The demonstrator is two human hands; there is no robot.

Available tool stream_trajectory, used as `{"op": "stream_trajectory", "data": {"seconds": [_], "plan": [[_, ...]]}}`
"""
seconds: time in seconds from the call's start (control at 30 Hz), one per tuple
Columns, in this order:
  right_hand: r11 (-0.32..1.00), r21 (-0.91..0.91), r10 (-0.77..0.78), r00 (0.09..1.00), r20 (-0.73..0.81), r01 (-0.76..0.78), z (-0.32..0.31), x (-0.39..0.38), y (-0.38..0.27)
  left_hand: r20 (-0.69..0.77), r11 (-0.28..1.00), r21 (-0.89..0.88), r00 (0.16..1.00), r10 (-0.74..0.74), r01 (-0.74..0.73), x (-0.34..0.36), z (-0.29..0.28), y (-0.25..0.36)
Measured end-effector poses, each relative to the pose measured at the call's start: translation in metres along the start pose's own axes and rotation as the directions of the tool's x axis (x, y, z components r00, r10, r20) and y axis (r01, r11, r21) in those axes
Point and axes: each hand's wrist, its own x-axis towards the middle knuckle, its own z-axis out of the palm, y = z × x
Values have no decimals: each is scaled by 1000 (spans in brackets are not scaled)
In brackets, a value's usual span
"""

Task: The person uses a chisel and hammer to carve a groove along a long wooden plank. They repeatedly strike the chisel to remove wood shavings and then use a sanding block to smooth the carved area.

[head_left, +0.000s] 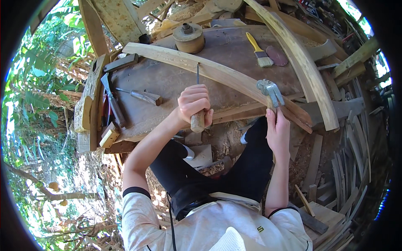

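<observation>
While the left hand (194, 102) closes round one chisel (197, 122) – its blade over one curved board (167, 59) on the bench (232, 44) – the right hand (277, 129) holds one hammer (270, 91) just under its head, near the board's right end. Beyond the board sit one brush (258, 51) and one round block (188, 42); leftward lie two wooden-handled tools (144, 96).

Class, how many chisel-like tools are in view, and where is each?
3: the held tool in the left hand; the broad-bladed tool and the thin-bladed tool, both toward the workbench's left side. Others may be hidden.
</observation>
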Motion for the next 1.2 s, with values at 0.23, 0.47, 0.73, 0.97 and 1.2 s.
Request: {"op": "stream_trajectory", "data": {"seconds": [0.23, 0.47, 0.73, 0.97, 1.2], "plan": [[999, -22, -25, 999, -22, 24, -1, -1, -5, -48, 999, -10, 998, -38, 37, 2, 4, 0], [950, 30, -305, 945, -122, 310, 4, -13, -8, -31, 998, 7, 997, -69, 69, 5, 0, 2], [611, 250, -774, 634, -11, 751, 10, -71, -48, -40, 997, 11, 996, -79, 80, 10, 0, 3], [656, 134, -752, 659, 26, 743, 32, -59, -36, -51, 997, 35, 997, -62, 64, 13, 1, -3], [671, 157, -737, 674, 38, 725, 36, -58, -29, -35, 998, 40, 998, -55, 56, 10, 2, -5]]}}
